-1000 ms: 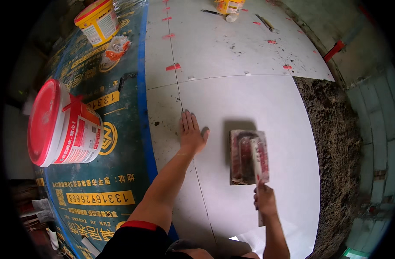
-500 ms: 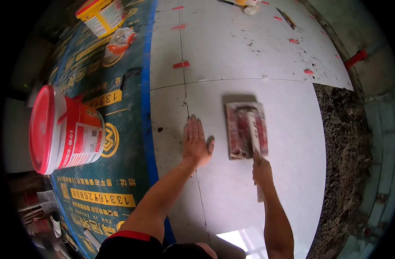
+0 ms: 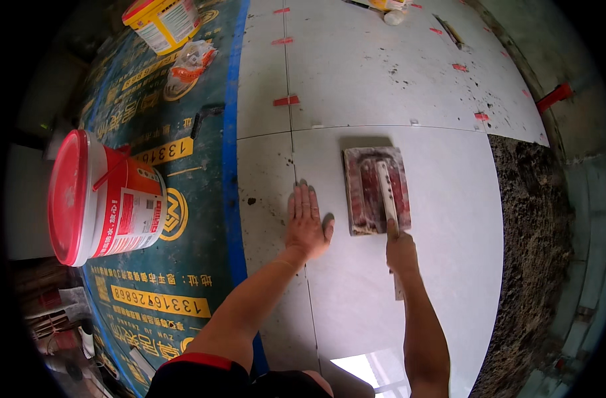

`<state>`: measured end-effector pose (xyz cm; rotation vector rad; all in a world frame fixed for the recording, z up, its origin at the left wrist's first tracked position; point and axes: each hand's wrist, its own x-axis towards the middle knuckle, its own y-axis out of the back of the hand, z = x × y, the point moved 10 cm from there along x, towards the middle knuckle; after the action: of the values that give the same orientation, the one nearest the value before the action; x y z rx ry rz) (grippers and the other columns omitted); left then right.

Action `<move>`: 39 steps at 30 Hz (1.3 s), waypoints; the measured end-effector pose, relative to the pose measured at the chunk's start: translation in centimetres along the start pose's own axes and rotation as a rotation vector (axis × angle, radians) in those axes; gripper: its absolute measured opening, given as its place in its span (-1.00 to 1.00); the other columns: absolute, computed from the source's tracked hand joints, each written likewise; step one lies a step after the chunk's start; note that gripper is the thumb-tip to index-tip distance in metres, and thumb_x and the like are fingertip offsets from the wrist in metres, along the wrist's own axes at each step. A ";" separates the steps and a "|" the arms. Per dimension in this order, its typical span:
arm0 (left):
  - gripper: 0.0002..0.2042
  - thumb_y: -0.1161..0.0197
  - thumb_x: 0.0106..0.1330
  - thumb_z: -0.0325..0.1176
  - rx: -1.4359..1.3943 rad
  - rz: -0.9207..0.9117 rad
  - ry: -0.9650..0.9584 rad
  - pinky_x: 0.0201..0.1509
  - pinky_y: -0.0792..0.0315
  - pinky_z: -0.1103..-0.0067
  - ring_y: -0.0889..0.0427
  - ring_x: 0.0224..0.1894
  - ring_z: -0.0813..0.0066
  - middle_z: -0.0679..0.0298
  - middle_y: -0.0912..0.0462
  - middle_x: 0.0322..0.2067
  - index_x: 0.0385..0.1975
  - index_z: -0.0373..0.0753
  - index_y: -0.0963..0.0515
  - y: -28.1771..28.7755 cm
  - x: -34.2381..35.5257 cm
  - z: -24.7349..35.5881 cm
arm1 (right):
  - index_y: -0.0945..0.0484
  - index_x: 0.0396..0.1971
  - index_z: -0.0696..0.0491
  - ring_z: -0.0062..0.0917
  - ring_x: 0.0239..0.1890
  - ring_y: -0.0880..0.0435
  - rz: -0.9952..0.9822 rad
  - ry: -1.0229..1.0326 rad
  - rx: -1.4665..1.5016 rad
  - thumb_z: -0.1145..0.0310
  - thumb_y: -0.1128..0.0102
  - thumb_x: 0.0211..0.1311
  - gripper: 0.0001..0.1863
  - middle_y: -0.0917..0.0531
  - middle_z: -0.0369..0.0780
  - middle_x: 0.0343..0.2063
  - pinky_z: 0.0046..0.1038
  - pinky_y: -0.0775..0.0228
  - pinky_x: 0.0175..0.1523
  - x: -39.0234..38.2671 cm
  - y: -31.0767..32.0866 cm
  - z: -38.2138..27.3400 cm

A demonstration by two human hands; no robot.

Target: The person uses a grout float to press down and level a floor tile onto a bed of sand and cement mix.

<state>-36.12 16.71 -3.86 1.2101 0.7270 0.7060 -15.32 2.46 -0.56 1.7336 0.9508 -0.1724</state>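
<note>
My left hand (image 3: 307, 222) lies flat with its fingers stretched out, across the joint between a large pale tile (image 3: 442, 199) and the narrower tile (image 3: 263, 192) on its left. My right hand (image 3: 401, 253) is closed round the pale handle of a flat tile tamper (image 3: 398, 196), a rectangular, reddish block smeared with dried mortar. The tamper is over the upper middle of the large tile, with a shadow along its far edge. Whether its underside touches the tile I cannot tell.
Red spacers (image 3: 286, 101) stand along the farther joints. Rough dark mortar (image 3: 525, 219) borders the tile on the right. On the left, a green printed floor cover (image 3: 203, 259) carries a red-and-white bucket (image 3: 127, 199), a yellow bucket (image 3: 164, 25) and a plastic bag (image 3: 191, 63).
The tamper and my right hand have shifted slightly away from me, and the tamper is less blurred. My left hand stays flat at the joint; the whole view has shifted a little.
</note>
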 end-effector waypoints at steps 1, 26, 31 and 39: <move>-0.18 0.21 0.45 0.07 -0.001 0.019 0.013 0.57 0.46 0.22 0.41 0.54 -0.07 -0.19 0.32 0.48 0.42 -0.57 0.19 0.2 0.0 -1.0 | -0.54 -0.46 0.22 -0.33 -0.63 -0.63 -0.066 -0.015 0.095 -0.21 0.18 0.45 -0.28 -0.59 -0.10 -0.64 -0.32 -0.49 -0.50 0.7 -0.8 -1.0; -0.12 0.04 0.42 0.02 0.009 -0.048 0.045 0.57 0.40 0.24 0.38 0.54 -0.07 -0.23 0.35 0.47 0.42 -0.58 0.26 0.4 -0.3 0.1 | -0.50 -0.12 -0.01 -0.61 -0.73 -0.33 1.268 -0.512 1.156 -0.39 0.14 0.33 -0.32 -0.36 -0.37 -0.67 -0.42 -0.20 -0.68 -35.7 21.0 40.3; -0.09 0.06 0.41 0.09 -0.021 -0.011 -0.031 0.57 0.37 0.23 0.36 0.54 -0.08 -0.23 0.33 0.47 0.43 -0.54 0.28 0.9 -0.2 2.5 | -0.38 -0.65 -0.01 -0.48 -0.84 -0.33 0.454 -0.693 0.761 -0.47 0.24 0.29 -0.23 -0.33 -0.29 -0.84 -0.36 -0.22 -0.73 -12.0 9.5 37.9; -0.05 0.05 0.38 0.17 0.054 0.064 -0.053 0.56 0.31 0.17 0.31 0.53 -0.13 -0.25 0.32 0.47 0.43 -0.54 0.27 1.5 -0.3 0.1 | -0.37 -0.51 -0.02 -0.74 -0.83 -0.21 0.493 -0.212 0.741 -0.24 0.24 0.47 -0.41 -0.33 -0.42 -0.76 -0.57 -0.11 -0.74 -11.8 35.5 18.2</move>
<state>-36.33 16.74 -2.33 1.3019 0.6693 0.7083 6.50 -22.01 25.07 2.5107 0.2777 -0.4107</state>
